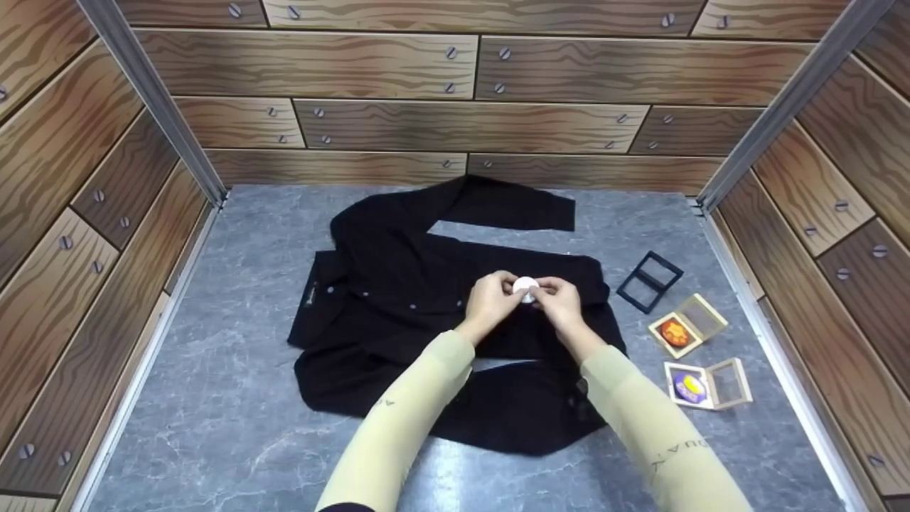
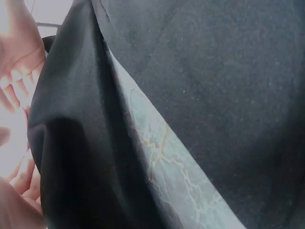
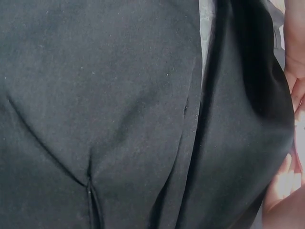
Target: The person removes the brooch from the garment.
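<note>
A black button-up shirt (image 1: 398,284) lies spread on the grey marbled surface, its collar to the left and one sleeve stretched across the back. Over the shirt's right half, my left hand (image 1: 490,301) and right hand (image 1: 560,306) meet at a small white round disc (image 1: 526,284). Fingers and thumbs of both hands pinch it from either side. Black cloth (image 2: 71,143) fills most of the left wrist view, with the hands partly cut off at its left edge. Dark fabric (image 3: 119,95) likewise covers the right wrist view, hiding much of the fingers.
Right of the shirt lie a black double frame (image 1: 650,281), an open wooden case (image 1: 700,318) with an orange-red round piece, and another open case (image 1: 726,384) with a purple and yellow piece. Wood-patterned walls (image 1: 377,124) enclose the back and sides.
</note>
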Available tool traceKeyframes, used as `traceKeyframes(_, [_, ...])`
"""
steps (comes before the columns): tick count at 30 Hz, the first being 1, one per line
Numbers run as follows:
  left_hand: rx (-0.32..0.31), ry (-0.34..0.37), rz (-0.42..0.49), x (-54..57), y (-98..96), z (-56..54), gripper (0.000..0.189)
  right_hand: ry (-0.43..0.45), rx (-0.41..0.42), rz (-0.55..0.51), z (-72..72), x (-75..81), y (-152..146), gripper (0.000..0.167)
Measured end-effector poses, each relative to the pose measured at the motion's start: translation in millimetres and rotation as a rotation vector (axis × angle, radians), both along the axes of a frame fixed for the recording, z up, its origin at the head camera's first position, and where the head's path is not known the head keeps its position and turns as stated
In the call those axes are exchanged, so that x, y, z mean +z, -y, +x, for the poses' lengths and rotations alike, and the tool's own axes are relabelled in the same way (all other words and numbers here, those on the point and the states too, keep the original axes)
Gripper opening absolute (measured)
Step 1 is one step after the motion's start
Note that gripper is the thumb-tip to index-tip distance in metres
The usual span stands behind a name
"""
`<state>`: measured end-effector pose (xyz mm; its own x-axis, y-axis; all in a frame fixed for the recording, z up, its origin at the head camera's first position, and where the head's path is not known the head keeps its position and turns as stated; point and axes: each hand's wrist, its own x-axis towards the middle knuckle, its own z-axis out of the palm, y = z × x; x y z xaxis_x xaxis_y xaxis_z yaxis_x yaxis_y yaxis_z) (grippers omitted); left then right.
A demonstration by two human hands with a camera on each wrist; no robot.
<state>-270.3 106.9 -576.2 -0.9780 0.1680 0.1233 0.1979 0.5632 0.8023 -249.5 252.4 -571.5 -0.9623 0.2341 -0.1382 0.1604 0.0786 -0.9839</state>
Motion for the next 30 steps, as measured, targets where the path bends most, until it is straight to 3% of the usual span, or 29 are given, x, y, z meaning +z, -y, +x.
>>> traceKeyframes(12, [0.033,-0.031,0.009,-0.5,2.4,1.0,0.02,0.014,0.019,-0.081,-1.8,-6.1,2.2,0.022])
traceKeyframes(20, [0.041,0.009,0.042,-1.4,3.1,0.8,0.017,0.012,0.019,-0.104,2.7,-1.2,7.0,0.022])
traceKeyframes(30, [0.035,0.018,0.008,-2.3,4.8,-0.4,0.018,0.065,0.04,-0.16,1.0,-3.0,5.8,0.019])
